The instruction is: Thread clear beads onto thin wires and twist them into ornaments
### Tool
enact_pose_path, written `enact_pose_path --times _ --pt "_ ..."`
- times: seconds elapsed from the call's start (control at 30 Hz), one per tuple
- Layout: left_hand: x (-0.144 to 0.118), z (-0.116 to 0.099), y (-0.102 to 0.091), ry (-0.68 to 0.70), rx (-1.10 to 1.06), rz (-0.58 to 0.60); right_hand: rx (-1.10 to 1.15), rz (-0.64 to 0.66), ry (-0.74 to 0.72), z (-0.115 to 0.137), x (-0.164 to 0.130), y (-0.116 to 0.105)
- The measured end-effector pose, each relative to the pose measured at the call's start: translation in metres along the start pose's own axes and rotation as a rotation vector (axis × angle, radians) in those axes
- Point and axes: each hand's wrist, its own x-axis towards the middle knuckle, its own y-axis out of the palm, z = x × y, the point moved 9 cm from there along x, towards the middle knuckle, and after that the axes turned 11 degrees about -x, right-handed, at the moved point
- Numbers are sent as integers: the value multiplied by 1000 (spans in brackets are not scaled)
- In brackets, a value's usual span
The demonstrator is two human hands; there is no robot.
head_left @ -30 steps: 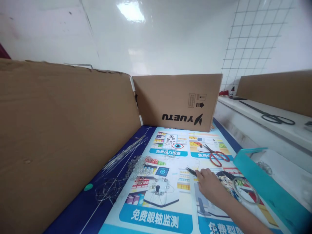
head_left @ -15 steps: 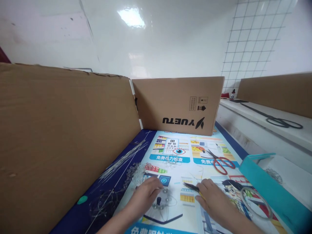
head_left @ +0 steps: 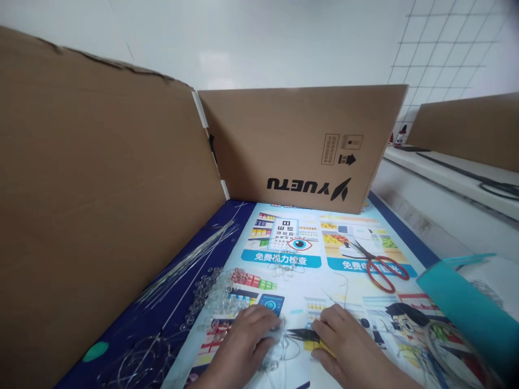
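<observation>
My left hand pinches a loop of thin clear-beaded wire, with thumb and index finger closed near its upper end; the pinched part is mostly hidden. My right hand is closed around yellow-handled thread snips. Their dark pointed blades face left, close to the left fingertips and the wire; whether they touch it I cannot tell. A pile of clear beads lies just beyond my left hand. Farther back rests another small beaded wire piece.
Red-handled scissors lie at the back right. A teal box and a clear ring-shaped coil are on the right. Straight wires and tangled wire lie left. Cardboard panels stand at the left and back.
The snips have moved left, bringing their tips up to the beaded wire at my left fingers. My hands are closer together. The camera view has tilted down and come nearer.
</observation>
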Motion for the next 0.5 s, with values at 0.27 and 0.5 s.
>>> enact_pose_path --times 0.27,0.5 --pt "3 5 -1 -23 -53 -5 -18 27 -39 -3 1 12" --pt "-6 10 6 -37 -141 -1 42 9 -59 -3 -2 9"
